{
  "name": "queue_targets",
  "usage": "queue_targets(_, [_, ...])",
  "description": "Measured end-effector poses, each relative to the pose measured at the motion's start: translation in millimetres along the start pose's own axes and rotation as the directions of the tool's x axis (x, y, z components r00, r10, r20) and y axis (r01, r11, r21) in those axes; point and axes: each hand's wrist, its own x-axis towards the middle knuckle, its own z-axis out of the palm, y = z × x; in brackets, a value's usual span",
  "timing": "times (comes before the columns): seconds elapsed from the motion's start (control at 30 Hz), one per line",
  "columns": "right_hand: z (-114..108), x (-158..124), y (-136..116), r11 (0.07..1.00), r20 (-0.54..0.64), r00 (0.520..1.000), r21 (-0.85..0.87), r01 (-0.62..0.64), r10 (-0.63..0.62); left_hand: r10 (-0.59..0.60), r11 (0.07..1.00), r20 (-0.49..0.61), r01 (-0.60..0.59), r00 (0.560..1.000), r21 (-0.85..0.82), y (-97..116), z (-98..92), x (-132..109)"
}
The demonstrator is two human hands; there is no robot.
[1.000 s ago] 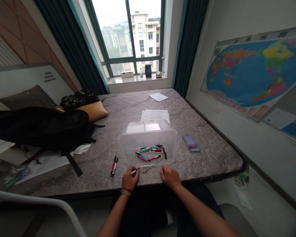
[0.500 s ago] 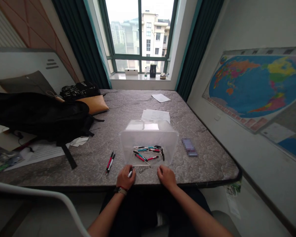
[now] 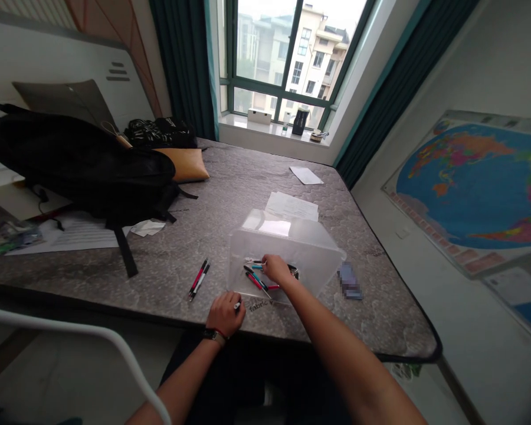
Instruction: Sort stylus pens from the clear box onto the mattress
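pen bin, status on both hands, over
Left hand shut on a pen at the mattress edge. Right hand inside the clear bin, on the loose pens, grip unclear. Two pens lie left of the bin, apart.

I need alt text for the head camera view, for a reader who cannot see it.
The person's right hand reaches into a clear bin among loose pens, while the left hand holds a white pen at the mattress edge. Two more pens lie left of the bin.
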Motion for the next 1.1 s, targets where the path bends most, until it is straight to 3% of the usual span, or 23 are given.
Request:
queue_targets(0.33, [15.4,29.5,-40.0,0.980,0.105,0.989,-0.159,0.116,-0.100,0.030,0.999,-0.034,-0.030,0.999,-0.017,-3.4,0.9,0.5])
queue_targets(0.8, [13.4,34.9,-59.3,0.938,0.177,0.971,-0.280,0.204,-0.158,0.047,0.999,-0.074,-0.049,0.996,-0.019,-5.2,6.7,-0.9])
queue_targets(0.97, [10.8,31.1,-53.8,0.939,0.135,0.973,-0.264,0.219,-0.189,0.038,0.999,-0.092,-0.040,0.995,-0.019,-5.7,8.8,-1.2])
queue_targets(1.1, [3.7,17.6,-44.5,0.956,0.017,0.983,-0.232,0.181,-0.182,0.041,0.999,-0.090,-0.043,0.995,-0.025,-6.0,8.2,-1.9])
